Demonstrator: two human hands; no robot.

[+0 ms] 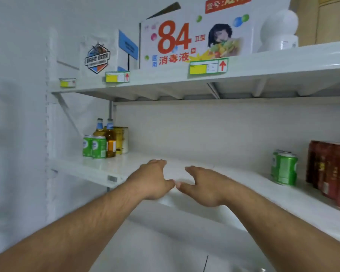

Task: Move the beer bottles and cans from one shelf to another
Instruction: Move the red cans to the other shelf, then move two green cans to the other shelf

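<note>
At the left end of the white middle shelf (234,173) stand two green cans (95,147), two amber beer bottles with blue necks (109,138) and yellow cans (121,139) behind them. A single green can (284,167) stands at the right, next to several dark red cans (334,173). My left hand (153,179) and my right hand (204,185) hover side by side over the middle of the shelf's front edge. Both are empty with fingers apart, thumbs nearly touching.
The upper shelf (263,69) holds a large "84" disinfectant box (194,40), a smaller white box with a badge logo (100,55), a white round device (281,30) and cardboard boxes at the right. Price tags hang on its front edge. A white upright (50,114) bounds the left.
</note>
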